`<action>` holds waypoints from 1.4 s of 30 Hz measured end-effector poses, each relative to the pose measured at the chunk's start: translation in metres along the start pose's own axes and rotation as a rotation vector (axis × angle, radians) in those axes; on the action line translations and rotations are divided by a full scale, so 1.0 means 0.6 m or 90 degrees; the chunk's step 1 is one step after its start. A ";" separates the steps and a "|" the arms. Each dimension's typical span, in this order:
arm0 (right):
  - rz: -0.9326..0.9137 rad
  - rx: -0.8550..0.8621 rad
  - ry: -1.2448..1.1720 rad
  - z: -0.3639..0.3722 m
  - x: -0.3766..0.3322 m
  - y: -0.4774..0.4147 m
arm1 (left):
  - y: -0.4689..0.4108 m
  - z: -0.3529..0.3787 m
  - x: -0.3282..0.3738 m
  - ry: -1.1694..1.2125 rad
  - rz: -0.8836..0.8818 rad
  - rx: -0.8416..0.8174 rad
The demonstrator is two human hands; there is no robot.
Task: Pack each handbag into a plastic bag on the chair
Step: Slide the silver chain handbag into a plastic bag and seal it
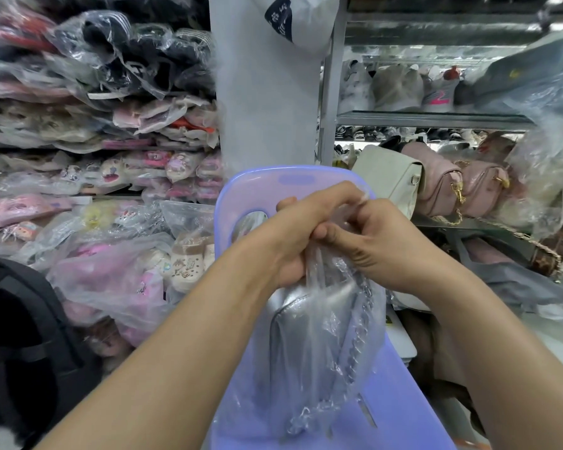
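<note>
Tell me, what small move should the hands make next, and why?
Probably twist or knot the gathered bag top. The silver handbag already sits inside the plastic bag over the chair, and both the left hand and right hand pinch its mouth shut.

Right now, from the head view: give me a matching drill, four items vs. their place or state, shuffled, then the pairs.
Items:
1. silver handbag
2. purple chair
3. cream handbag
4. black backpack

Place or state:
A. on the shelf at right, beside the pink handbags
B. far left, low in the view
C. inside the clear plastic bag, whose top both hands gather
D. under the bagged handbag, backrest away from the person

Pairs: 1-C, 2-D, 3-A, 4-B
</note>
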State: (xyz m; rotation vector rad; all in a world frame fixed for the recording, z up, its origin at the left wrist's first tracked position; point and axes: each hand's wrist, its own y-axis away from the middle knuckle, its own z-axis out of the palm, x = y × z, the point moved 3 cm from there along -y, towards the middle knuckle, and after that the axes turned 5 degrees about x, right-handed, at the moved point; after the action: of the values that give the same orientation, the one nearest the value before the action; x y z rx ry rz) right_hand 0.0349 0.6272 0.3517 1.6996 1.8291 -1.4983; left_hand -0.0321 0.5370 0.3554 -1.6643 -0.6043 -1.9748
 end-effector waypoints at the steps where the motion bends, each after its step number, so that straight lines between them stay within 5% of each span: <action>1: 0.005 0.017 0.006 0.000 0.003 -0.001 | -0.002 -0.002 0.001 -0.011 0.009 -0.016; 7: 0.098 0.198 -0.073 -0.007 0.026 -0.012 | 0.006 -0.003 -0.002 0.106 0.087 -0.040; 13: 0.185 0.270 -0.215 -0.003 0.037 -0.017 | 0.015 -0.021 -0.012 -0.347 0.336 0.157; 16: 0.184 0.286 -0.273 -0.002 0.037 -0.017 | 0.010 -0.026 -0.013 -0.503 0.369 0.308; 22: 0.103 0.178 -0.388 0.000 0.027 -0.016 | -0.014 -0.038 -0.034 -0.261 0.307 0.275; 25: 0.038 0.072 -0.298 -0.005 0.024 -0.008 | -0.009 -0.036 -0.027 -0.295 0.375 0.239; 29: -0.008 0.046 -0.180 -0.012 0.019 0.003 | -0.026 -0.045 -0.034 -0.414 0.350 0.201; 35: 0.004 0.033 -0.153 -0.016 0.022 0.003 | -0.028 -0.066 -0.042 -0.401 0.354 0.202; 42: -0.053 0.224 0.149 -0.024 0.027 -0.007 | -0.022 -0.057 -0.046 -0.465 0.400 0.236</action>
State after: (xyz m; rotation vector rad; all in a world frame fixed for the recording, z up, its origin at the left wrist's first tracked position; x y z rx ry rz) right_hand 0.0328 0.6488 0.3484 2.0571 1.8515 -1.8115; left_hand -0.0628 0.5284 0.3222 -1.9838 -0.5469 -0.7476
